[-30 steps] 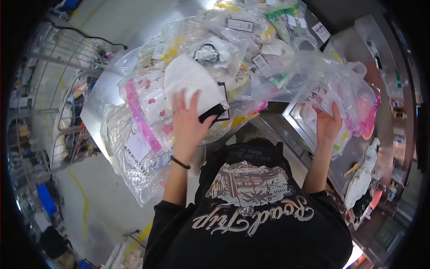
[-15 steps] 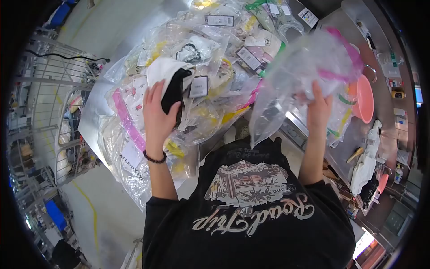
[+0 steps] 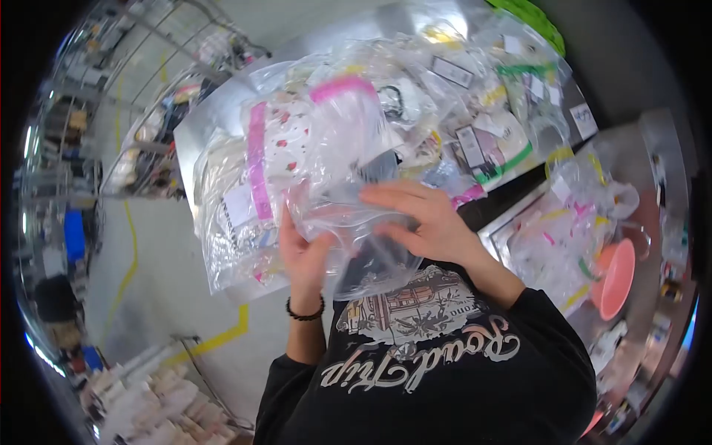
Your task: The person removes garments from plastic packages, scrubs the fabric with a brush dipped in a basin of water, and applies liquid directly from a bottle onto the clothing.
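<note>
In front of my chest is a clear plastic bag with a pink strip along its far end, lying partly over the heaped bags. Its near edge hangs loosely between my hands. My left hand has the left side of the bag, with fingertips behind the film and thumb apart. Fingers of my right hand are bent on the bag's near right edge, palm down. Something dark shows by the bag's right side, partly covered. Left of it lies a pink-edged bag with a red-patterned white item.
Several labelled clear bags cover the metal table. At right are more bags and a pink basin. A wire cart stands at left; a bin of pale packets is at lower left.
The pink-stripped bag has come from the right onto the heap. My left hand has left the white and black cloth and now holds the bag too. The view has turned.
</note>
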{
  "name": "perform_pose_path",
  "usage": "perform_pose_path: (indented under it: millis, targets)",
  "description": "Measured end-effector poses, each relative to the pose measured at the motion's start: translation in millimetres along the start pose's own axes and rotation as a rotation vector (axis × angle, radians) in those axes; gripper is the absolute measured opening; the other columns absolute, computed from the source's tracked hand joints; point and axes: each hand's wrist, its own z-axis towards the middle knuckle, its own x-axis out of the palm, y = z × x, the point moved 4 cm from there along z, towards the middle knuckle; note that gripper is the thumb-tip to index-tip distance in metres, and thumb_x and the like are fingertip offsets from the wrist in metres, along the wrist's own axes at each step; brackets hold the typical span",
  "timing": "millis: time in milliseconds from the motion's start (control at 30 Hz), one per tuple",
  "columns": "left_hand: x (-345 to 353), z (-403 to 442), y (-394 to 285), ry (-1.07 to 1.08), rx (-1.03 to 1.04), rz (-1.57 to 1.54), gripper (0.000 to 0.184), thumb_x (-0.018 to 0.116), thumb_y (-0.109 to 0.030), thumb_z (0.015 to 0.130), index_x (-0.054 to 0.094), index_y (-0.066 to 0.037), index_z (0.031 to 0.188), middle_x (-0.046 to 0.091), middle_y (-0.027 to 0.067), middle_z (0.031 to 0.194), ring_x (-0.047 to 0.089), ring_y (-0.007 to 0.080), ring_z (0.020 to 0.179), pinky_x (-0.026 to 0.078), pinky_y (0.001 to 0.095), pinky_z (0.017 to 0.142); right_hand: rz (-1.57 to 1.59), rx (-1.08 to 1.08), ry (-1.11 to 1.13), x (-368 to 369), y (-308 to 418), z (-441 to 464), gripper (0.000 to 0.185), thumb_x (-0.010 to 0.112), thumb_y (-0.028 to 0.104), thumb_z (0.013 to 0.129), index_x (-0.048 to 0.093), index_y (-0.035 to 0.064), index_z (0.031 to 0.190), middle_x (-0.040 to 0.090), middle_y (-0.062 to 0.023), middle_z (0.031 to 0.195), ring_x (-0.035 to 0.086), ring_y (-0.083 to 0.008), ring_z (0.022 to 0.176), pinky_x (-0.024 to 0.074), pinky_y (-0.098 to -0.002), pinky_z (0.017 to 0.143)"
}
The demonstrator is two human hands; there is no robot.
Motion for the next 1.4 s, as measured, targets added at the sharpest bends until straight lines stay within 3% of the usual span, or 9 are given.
perform_pose_path:
  millis: [100, 267, 367, 433, 533, 633, 933, 1133, 1400]
  targets:
    - [-42, -27, -23, -0.505, 0.023, 0.037, 0.077, 0.059, 0.012, 0.083, 0.033, -0.004, 0.154, 0.067, 0.0177, 0.120, 0.067, 0.0217, 0.090, 0.056, 0.0300, 0.076, 0.089, 0.051, -0.053, 27, -26, -9, 0.052, 0.075, 0.006, 0.079, 0.067, 0.0093, 0.130, 0.071, -0.0120, 0.119, 0.068, -0.0256, 0.093, 0.0542, -0.0347, 0.079]
    - [-33, -91, -35, -0.348, 0.058, 0.484, 0.069, 0.061, 0.008, 0.087, 0.036, -0.002, 0.150, 0.066, 0.0176, 0.117, 0.066, 0.0197, 0.081, 0.054, 0.0242, 0.065, 0.436, -0.002, 0.460, 66, 15, 27, 0.035, 0.075, 0.006, 0.078, 0.074, 0.0059, 0.112, 0.075, -0.0088, 0.104, 0.068, -0.0230, 0.077, 0.0531, -0.0314, 0.071]
    - [-38, -124, -44, -0.470, -0.040, 0.534, 0.061, 0.064, 0.004, 0.088, 0.043, 0.001, 0.146, 0.066, 0.0169, 0.118, 0.066, 0.0193, 0.085, 0.054, 0.0227, 0.060, 0.663, -0.092, 0.355, 70, -22, 49, 0.021, 0.077, 0.013, 0.082, 0.076, 0.0029, 0.100, 0.076, -0.0100, 0.092, 0.068, -0.0240, 0.077, 0.0536, -0.0309, 0.075]
    - [-90, -185, -57, -0.999, -0.082, 0.364, 0.053, 0.064, 0.000, 0.091, 0.048, 0.002, 0.142, 0.066, 0.0157, 0.119, 0.066, 0.0198, 0.083, 0.053, 0.0215, 0.055, 0.278, 0.106, -0.004, 58, -53, 88, 0.029, 0.077, 0.020, 0.082, 0.075, 0.0032, 0.106, 0.076, -0.0102, 0.101, 0.070, -0.0250, 0.087, 0.0529, -0.0311, 0.081]
    - [-114, -243, -96, -1.136, 0.083, 0.653, 0.041, 0.061, -0.004, 0.096, 0.053, 0.000, 0.136, 0.066, 0.0151, 0.117, 0.064, 0.0181, 0.069, 0.051, 0.0206, 0.052, -0.494, -0.104, -0.176, 88, -114, 92, 0.038, 0.074, 0.028, 0.084, 0.072, 0.0048, 0.114, 0.073, -0.0131, 0.112, 0.069, -0.0276, 0.098, 0.0522, -0.0347, 0.087]
    - [-112, -273, -117, -1.360, 0.108, 0.556, 0.032, 0.057, -0.008, 0.100, 0.056, -0.001, 0.131, 0.067, 0.0110, 0.101, 0.057, 0.0141, 0.056, 0.046, 0.0205, 0.044, -0.979, -0.091, 0.052, 119, -160, 72, 0.044, 0.069, 0.030, 0.085, 0.069, 0.0075, 0.122, 0.070, -0.0144, 0.120, 0.067, -0.0305, 0.106, 0.0514, -0.0380, 0.091]
    - [-58, -154, -128, -0.891, 0.271, 0.301, 0.028, 0.056, -0.011, 0.102, 0.057, 0.001, 0.127, 0.056, 0.0042, 0.073, 0.046, 0.0104, 0.042, 0.038, 0.0194, 0.038, 0.051, 0.102, -0.167, -13, -191, 102, 0.045, 0.068, 0.001, 0.077, 0.067, -0.0022, 0.122, 0.073, -0.0150, 0.113, 0.067, -0.0273, 0.100, 0.0516, -0.0364, 0.092]
    - [6, -47, -118, -0.459, 0.098, 0.231, 0.031, 0.055, 0.000, 0.095, 0.060, 0.004, 0.126, 0.057, 0.0032, 0.076, 0.047, 0.0088, 0.042, 0.036, 0.0197, 0.037, 1.274, 0.118, -0.294, -122, -179, 6, 0.058, 0.056, 0.032, 0.093, 0.050, 0.0009, 0.141, 0.057, -0.0170, 0.137, 0.056, -0.0298, 0.122, 0.0431, -0.0429, 0.107]
    - [111, 58, -47, 0.166, -0.115, 0.335, 0.031, 0.062, -0.001, 0.094, 0.067, -0.006, 0.124, 0.058, 0.0013, 0.080, 0.047, 0.0068, 0.050, 0.035, 0.0213, 0.044, 1.612, 0.667, -0.480, -54, -77, -94, 0.053, 0.056, 0.029, 0.099, 0.048, 0.0023, 0.145, 0.059, -0.0157, 0.138, 0.059, -0.0268, 0.123, 0.0457, -0.0391, 0.106]
